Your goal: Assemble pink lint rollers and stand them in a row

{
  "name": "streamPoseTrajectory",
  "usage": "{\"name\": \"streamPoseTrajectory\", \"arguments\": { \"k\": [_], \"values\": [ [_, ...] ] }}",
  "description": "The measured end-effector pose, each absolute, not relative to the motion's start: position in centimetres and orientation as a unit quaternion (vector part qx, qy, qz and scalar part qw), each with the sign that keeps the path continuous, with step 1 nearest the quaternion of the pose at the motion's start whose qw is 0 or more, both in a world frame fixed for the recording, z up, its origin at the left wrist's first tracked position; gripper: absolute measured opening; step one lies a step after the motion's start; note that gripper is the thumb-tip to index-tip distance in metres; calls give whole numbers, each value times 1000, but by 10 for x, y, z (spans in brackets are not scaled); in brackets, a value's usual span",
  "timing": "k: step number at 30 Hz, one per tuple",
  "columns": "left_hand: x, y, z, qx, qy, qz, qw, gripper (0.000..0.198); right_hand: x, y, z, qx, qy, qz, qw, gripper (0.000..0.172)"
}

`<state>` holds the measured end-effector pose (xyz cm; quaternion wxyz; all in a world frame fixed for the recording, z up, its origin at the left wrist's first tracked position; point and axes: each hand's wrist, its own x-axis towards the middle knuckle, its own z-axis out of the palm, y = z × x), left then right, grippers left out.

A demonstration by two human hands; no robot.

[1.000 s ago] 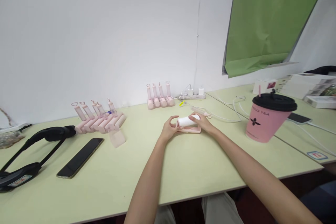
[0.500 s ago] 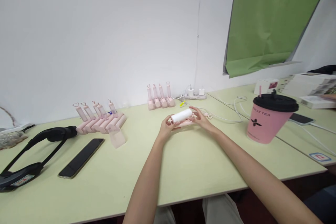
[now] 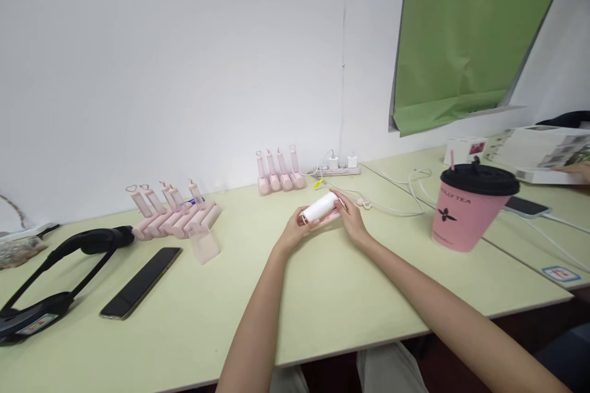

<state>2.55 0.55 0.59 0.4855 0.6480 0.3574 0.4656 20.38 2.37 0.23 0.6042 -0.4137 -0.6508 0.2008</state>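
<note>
Both hands hold a lint roller with a white roll (image 3: pixel 321 207) over a pink part, low above the table. My left hand (image 3: pixel 294 230) is closed on its left end. My right hand (image 3: pixel 352 218) grips the right end, with the fingers over the top edge. The underside is hidden by the hands. Beyond it stands a row of several pink lint rollers (image 3: pixel 282 180) with upright, loop-topped handles. Another group of pink lint rollers (image 3: pixel 177 218) is to the left, with a translucent pink piece (image 3: pixel 204 247) in front of it.
A phone (image 3: pixel 141 282) and a black headset-like band (image 3: pixel 69 270) lie at left. A pink cup (image 3: pixel 468 212) with a black lid stands at right. Behind are a power strip (image 3: pixel 341 171) and white cables (image 3: pixel 405 212). Another person's hand (image 3: pixel 578 170) touches white boxes (image 3: pixel 544 144).
The lint roller has tilted and turned a little in my hands. My right fingers have shifted over its right end. The other person's hand has come further into view.
</note>
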Motion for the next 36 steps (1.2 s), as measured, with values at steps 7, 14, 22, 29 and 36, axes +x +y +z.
{"name": "streamPoseTrajectory", "arguments": {
  "k": [7,14,22,29,36],
  "values": [
    [36,-6,19,787,431,420,140,100,201,6,16,-350,-750,192,527,40],
    [52,-19,29,787,510,335,92,102,196,2,21,-347,-765,221,496,46],
    [52,-21,30,792,476,376,75,76,190,0,20,-325,-724,277,542,38],
    [53,-20,30,777,487,385,105,60,185,0,15,-368,-658,231,616,23],
    [66,-15,29,775,497,364,141,55,182,3,3,-407,-594,178,671,24]
  ]
}}
